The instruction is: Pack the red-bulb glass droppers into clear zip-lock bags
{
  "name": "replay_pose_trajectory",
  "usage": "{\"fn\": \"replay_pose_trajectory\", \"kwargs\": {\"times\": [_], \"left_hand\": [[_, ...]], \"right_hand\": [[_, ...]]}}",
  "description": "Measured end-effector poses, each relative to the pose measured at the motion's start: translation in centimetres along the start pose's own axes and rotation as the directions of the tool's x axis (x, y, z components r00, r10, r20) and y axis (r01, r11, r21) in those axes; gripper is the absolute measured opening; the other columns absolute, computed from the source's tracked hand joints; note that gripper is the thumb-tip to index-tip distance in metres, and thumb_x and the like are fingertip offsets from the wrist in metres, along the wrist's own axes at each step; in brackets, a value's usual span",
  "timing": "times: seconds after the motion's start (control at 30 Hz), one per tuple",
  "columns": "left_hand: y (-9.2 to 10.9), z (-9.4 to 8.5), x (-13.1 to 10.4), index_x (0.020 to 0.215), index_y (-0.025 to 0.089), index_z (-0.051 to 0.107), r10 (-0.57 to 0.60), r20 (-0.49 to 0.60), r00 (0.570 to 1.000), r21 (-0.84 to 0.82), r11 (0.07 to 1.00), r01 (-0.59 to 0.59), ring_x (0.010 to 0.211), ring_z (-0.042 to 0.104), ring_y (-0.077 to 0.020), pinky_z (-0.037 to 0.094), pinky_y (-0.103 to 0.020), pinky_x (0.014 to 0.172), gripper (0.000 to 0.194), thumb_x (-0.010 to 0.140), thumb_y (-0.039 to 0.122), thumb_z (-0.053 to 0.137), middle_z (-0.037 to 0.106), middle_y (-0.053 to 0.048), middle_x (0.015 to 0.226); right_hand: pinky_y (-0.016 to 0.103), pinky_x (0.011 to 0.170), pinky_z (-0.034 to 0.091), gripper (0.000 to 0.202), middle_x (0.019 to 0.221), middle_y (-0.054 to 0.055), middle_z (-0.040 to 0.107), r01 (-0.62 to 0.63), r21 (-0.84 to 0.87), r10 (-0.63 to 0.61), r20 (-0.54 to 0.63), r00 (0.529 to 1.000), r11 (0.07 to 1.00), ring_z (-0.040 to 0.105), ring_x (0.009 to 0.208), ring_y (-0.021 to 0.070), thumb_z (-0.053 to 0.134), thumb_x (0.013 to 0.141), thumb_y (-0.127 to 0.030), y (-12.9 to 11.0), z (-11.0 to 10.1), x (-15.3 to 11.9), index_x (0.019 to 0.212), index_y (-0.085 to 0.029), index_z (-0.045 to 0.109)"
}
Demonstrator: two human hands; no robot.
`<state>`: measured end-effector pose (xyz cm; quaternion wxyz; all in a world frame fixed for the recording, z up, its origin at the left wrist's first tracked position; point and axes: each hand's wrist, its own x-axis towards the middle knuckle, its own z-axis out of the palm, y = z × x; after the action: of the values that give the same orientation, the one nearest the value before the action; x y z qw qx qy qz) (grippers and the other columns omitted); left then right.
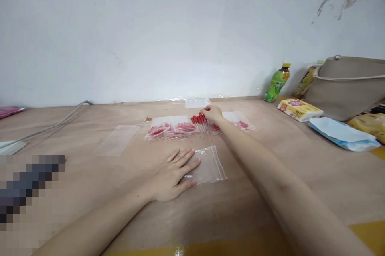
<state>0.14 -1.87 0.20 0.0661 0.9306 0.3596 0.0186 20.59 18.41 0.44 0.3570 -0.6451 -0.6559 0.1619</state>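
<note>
Pinching red-bulbed droppers (pixel 200 121) at their bulbs, right hand (pixel 213 113) works far-centre on worktop (pixel 270 175). Left hand (pixel 173 175), fingers spread flat, pins an empty zip bag (pixel 210 165). Droppers look light, thin, probably brittle; bulbs give safest hold.

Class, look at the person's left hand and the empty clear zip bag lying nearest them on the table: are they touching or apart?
Touching. The head view shows the left hand lying flat, its fingers and thumb overlapping the left edge of the clear zip bag.
</note>
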Motion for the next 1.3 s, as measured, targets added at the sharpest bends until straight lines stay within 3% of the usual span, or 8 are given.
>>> {"fn": "replay_pose_trajectory", "kwargs": {"times": [0.23,0.33,0.6,0.97,1.07,1.13,1.23,1.3], "left_hand": [[-0.2,0.1,0.0,0.139,0.027,0.020,-0.018,-0.013,1.000,0.011,1.000,0.018,0.134,0.009,-0.0218,0.009,-0.045,0.108,0.054,0.092,0.050,0.028,0.009,-0.005,0.146],[-0.3,0.2,0.0,0.140,0.028,0.018,-0.019,-0.032,0.999,0.006,1.000,0.019,0.134,0.010,-0.0219,0.011,-0.046,0.108,0.054,0.091,0.050,0.029,0.010,-0.005,0.146],[-0.2,0.0,0.1,0.140,0.027,0.016,-0.027,-0.040,0.999,-0.015,1.000,0.027,0.134,0.011,-0.0218,0.011,-0.046,0.108,0.056,0.091,0.051,0.030,0.011,-0.005,0.146],[-0.5,0.2,0.1,0.141,0.027,0.013,-0.022,-0.049,0.999,-0.032,0.999,0.020,0.134,0.012,-0.0223,0.010,-0.044,0.108,0.059,0.091,0.051,0.031,0.012,-0.005,0.146],[-0.4,0.2,0.1,0.141,0.024,0.008,-0.020,-0.059,0.998,-0.045,0.999,0.017,0.133,0.014,-0.0215,0.011,-0.043,0.109,0.062,0.091,0.051,0.031,0.014,-0.006,0.146],[-0.3,0.1,0.2,0.141,0.024,0.007,-0.021,-0.053,0.998,-0.048,0.999,0.018,0.134,0.014,-0.0212,0.011,-0.043,0.109,0.062,0.091,0.051,0.030,0.015,-0.006,0.146],[-0.2,-0.1,0.2,0.141,0.024,0.008,-0.021,-0.036,0.999,-0.048,0.999,0.020,0.134,0.013,-0.0210,0.010,-0.043,0.109,0.060,0.091,0.051,0.029,0.014,-0.006,0.146],[-0.3,-0.1,0.2,0.141,0.025,0.009,-0.023,-0.037,0.999,-0.048,0.999,0.021,0.134,0.012,-0.0216,0.009,-0.044,0.109,0.060,0.091,0.051,0.029,0.013,-0.005,0.146]], "right_hand": [[0.022,0.062,0.043,0.027,0.076,0.003,0.065,0.035,0.280,-0.004,-0.109,0.994,0.959,0.057,0.065,0.0099,0.044,0.079,-0.040,-0.5,-2.6,-0.9,0.082,-0.016,0.056],[0.020,0.050,0.040,0.027,0.071,0.000,0.062,0.044,0.512,0.039,-0.151,0.988,0.858,0.051,0.051,0.0069,0.041,0.081,-0.043,0.2,-4.6,-3.2,0.088,-0.018,0.048],[0.018,0.043,0.037,0.038,0.055,-0.005,0.054,-0.135,0.842,0.230,0.013,0.973,0.522,0.046,0.043,0.0057,0.063,0.063,-0.052,4.3,-6.7,-13.0,0.071,-0.020,0.045],[0.021,0.050,0.045,0.035,0.061,-0.004,0.060,-0.292,0.895,0.212,0.230,0.950,0.338,0.057,0.050,0.0085,0.067,0.064,-0.045,3.0,-6.2,-15.9,0.071,-0.020,0.043],[0.024,0.060,0.048,0.032,0.068,-0.001,0.063,-0.425,0.821,0.066,0.434,0.898,0.381,0.061,0.060,0.0108,0.070,0.063,-0.039,3.0,-6.9,-16.3,0.073,-0.018,0.047],[0.025,0.062,0.047,0.032,0.070,0.000,0.063,-0.463,0.739,-0.087,0.570,0.817,0.489,0.060,0.063,0.0104,0.073,0.062,-0.035,3.5,-7.5,-16.2,0.075,-0.017,0.050],[0.023,0.059,0.043,0.034,0.066,-0.002,0.060,-0.396,0.656,-0.238,0.662,0.710,0.642,0.055,0.058,0.0078,0.074,0.060,-0.033,4.2,-8.0,-15.8,0.078,-0.015,0.053],[0.021,0.055,0.039,0.035,0.063,-0.004,0.057,-0.324,0.634,-0.266,0.656,0.706,0.702,0.050,0.056,0.0065,0.074,0.060,-0.036,4.4,-8.0,-15.7,0.081,-0.015,0.054]]}}
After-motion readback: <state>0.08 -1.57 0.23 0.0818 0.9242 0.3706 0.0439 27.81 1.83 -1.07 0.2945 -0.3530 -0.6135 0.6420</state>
